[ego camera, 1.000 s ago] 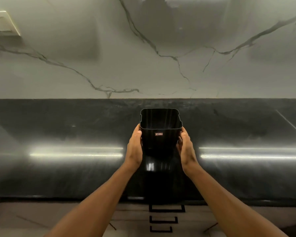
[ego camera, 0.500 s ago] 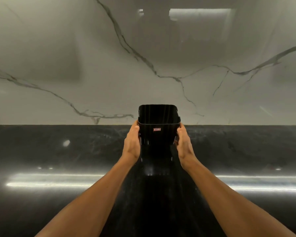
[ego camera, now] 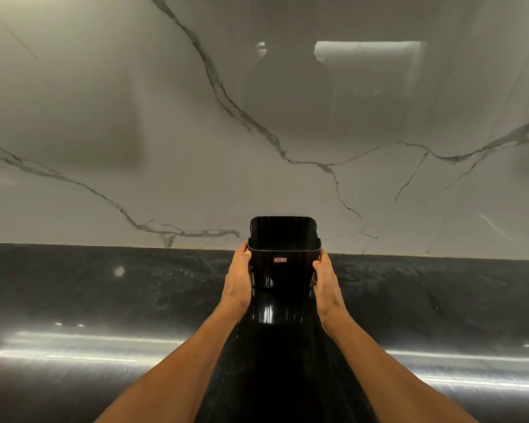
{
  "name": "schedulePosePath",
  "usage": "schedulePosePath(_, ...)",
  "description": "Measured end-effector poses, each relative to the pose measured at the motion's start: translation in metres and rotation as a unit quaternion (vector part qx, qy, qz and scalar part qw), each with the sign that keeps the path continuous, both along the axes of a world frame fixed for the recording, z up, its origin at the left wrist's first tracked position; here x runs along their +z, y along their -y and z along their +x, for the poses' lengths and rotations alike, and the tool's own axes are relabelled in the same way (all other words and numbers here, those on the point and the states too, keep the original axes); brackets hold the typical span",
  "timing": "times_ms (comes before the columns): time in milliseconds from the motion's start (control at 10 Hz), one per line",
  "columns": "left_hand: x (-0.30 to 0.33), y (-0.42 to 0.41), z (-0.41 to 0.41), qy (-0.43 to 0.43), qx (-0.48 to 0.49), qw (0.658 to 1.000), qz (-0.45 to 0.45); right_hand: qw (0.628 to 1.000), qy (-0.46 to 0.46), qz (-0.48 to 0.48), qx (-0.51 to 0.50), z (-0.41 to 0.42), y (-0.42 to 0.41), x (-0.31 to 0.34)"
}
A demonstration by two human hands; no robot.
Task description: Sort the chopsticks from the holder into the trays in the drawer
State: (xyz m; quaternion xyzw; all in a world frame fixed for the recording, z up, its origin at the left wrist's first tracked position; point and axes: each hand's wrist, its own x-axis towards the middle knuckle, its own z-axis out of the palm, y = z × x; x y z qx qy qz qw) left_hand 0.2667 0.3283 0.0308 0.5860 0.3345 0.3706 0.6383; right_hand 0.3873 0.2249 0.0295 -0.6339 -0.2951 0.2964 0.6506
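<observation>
Single head-worn wide-angle view: faces forward, slightly downward, across dark countertop (ego camera: 104,300) toward marble wall (ego camera: 135,117); close range, seemingly arm's reach.

So your holder (ego camera: 283,261) is a glossy black plastic tub, squarish with rounded corners, a bit wider at the rim than lower down. There's a small red and white label just under the near rim, right between your fingers (ego camera: 243,254). It's upright, mouth open, and the part of the inside you can see looks dark and bare. Your fingers press on its left and right walls, just below the rim.
</observation>
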Motion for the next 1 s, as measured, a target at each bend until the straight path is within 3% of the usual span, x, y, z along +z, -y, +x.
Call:
schedulePosePath(500,0.0,-0.007,0.013,-0.015,0.006,1.0,-0.007,1.0,0.0,-0.013,0.024,0.007,-0.003,0.002)
schedulePosePath(700,0.003,-0.003,0.003,-0.08,0.02,0.997,0.003,0.999,0.007,-0.048,0.012,0.008,0.008,0.001)
schedulePosePath(800,0.012,0.006,-0.014,-0.117,0.046,0.989,0.076,0.997,0.055,-0.054,-0.001,0.005,0.02,0.005)
schedulePosePath(1000,0.055,0.023,-0.046,-0.098,0.072,0.977,0.178,0.989,0.15,0.007,-0.003,-0.017,0.038,0.046)
